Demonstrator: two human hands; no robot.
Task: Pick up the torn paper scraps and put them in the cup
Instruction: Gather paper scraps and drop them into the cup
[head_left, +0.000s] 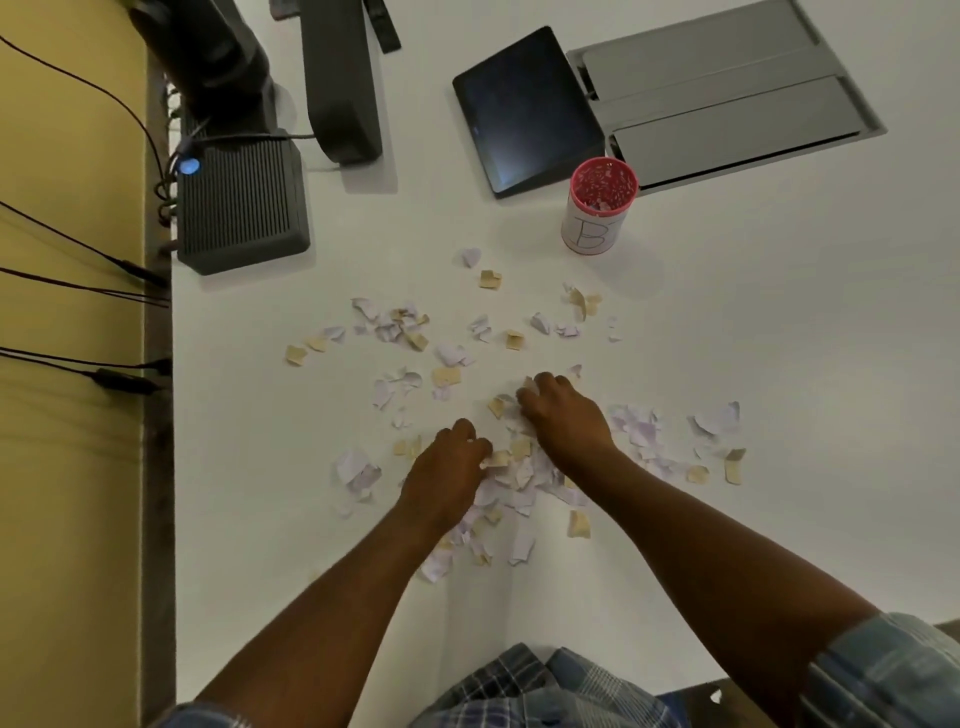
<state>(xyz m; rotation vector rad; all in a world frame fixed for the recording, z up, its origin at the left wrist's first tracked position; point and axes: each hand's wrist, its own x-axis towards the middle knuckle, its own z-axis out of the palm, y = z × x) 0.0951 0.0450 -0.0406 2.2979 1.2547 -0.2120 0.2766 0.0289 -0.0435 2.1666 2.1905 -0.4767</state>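
Table (779, 338): white, strewn with paper scraps (452, 358).
Cup (597, 208): holds some scraps.
Left hand (447, 462), right hand (561, 415): fingers curled, gathering scraps.
Progress: early; most remain.

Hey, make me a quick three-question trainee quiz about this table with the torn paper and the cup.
1. True or false: the cup already has scraps inside.
2. Which lies closer to the cup: A) the tablet or B) the ribbed grey box?
3. Fill in: the left hand and right hand both rest in the pile of torn ____.

Key: 1 true, pieces show inside the pink rim. 2 A. 3 paper scraps.
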